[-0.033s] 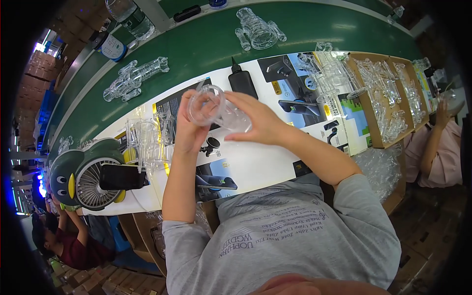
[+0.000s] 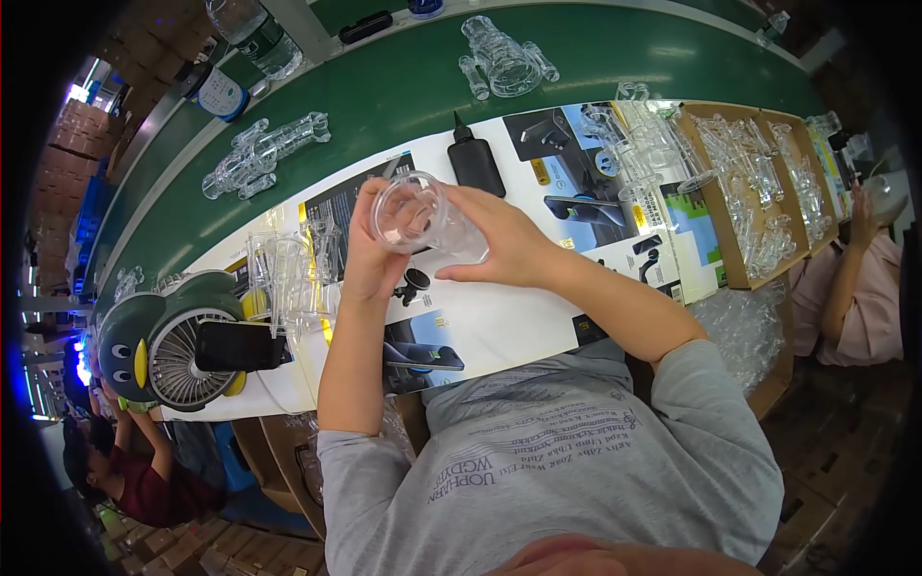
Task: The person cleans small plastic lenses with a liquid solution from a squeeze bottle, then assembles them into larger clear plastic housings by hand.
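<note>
Over the white printed sheet, a transparent cup-like piece (image 2: 455,240) lies tilted between my hands, its round open rim facing up and left. My left hand (image 2: 370,240) grips it at the rim end, fingers curled round the side. The thumb and fingers of my right hand (image 2: 509,238) wrap the other end. Just beyond them a black squeeze bottle with a pointed nozzle (image 2: 475,165) lies on the sheet. To the left of my left hand stand several transparent tubular parts (image 2: 288,274). Whether the held piece is glass or plastic I cannot tell.
Transparent assembled pieces rest on the green table (image 2: 403,91). At the left, a penguin-shaped fan (image 2: 178,341) has a black phone (image 2: 238,346) before it. A cardboard tray (image 2: 735,226) of transparent parts is at the right. Co-workers sit at both sides.
The held piece's rim has shifted slightly right and down, turning a little more upward. Both hands keep their grip.
</note>
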